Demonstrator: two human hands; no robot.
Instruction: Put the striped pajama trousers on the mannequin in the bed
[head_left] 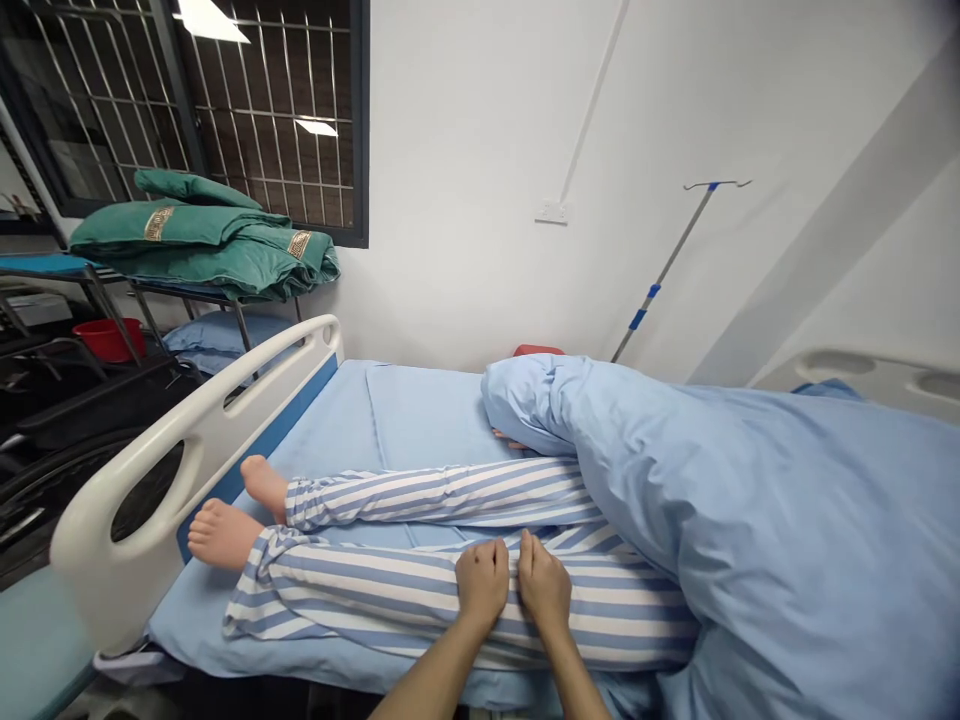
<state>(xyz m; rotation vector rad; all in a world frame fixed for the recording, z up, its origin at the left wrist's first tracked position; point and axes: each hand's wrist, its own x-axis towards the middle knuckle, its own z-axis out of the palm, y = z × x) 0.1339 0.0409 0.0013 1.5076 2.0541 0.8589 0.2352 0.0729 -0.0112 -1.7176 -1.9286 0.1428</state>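
Note:
A figure in blue-and-white striped trousers (360,595) lies on the bed, and its bare feet (225,533) look like a manikin's. My left hand (482,580) is curled into a fist over the nearer leg, around the knee or thigh. Close to its right, my right hand (544,580) is also a fist over the same leg, with a small gap between the two. I see no cloth bunched in either fist. A light blue quilt (720,500) covers the upper body, and a bit of the figure's hand (508,438) shows under its edge.
The bed's white footboard (187,400) rises at the left, with a wheelchair (67,440) beyond it. Folded green bedding (210,235) lies on a stand below the barred window (247,110). An IV pole (664,270) stands by the wall behind the bed.

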